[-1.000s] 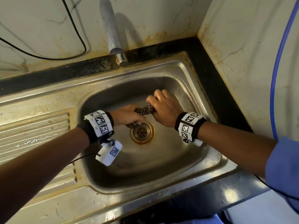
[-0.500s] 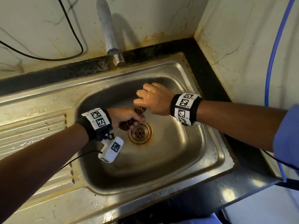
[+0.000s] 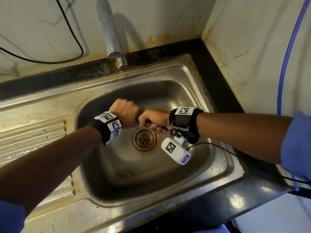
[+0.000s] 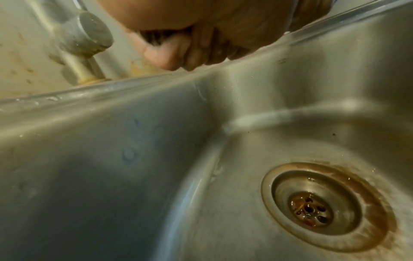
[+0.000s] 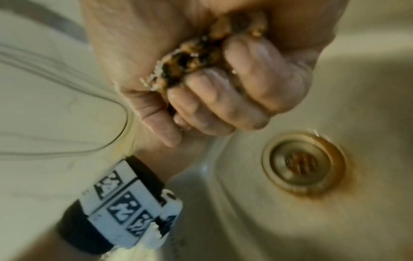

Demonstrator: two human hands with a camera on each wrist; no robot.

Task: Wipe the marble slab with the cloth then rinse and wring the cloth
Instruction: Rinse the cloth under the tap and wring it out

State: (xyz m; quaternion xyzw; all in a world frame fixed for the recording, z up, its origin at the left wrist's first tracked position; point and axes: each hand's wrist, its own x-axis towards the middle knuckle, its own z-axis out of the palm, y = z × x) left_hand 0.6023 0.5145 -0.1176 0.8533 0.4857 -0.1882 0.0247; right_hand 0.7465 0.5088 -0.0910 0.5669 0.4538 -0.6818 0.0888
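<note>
Both hands are together above the drain [image 3: 144, 139] of the steel sink [image 3: 168, 174]. My left hand [image 3: 125, 113] is a fist with knuckles up, and my right hand [image 3: 154, 120] is a fist pressed against it. They grip the twisted brown-and-black checked cloth [image 5: 194, 58], which is almost wholly hidden inside the fists. In the head view only a dark sliver of cloth [image 3: 149, 123] shows under the right fingers. In the right wrist view my right hand [image 5: 245, 84] has its fingers curled tight round the wet cloth. The left wrist view shows my left hand [image 4: 190, 49] clenched, with cloth [image 4: 156, 38] in it.
The tap spout [image 3: 112, 39] stands at the back of the sink, with no water running from it. A ribbed draining board [image 3: 30, 142] lies to the left. Black stone edging [image 3: 217, 78] borders the sink. A black cable [image 3: 72, 39] and a blue hose [image 3: 284, 64] hang on the walls.
The fists have turned against each other on the cloth. My right hand rolled over so its wrist camera now hangs below, and my left hand rose with knuckles up. Less cloth shows.
</note>
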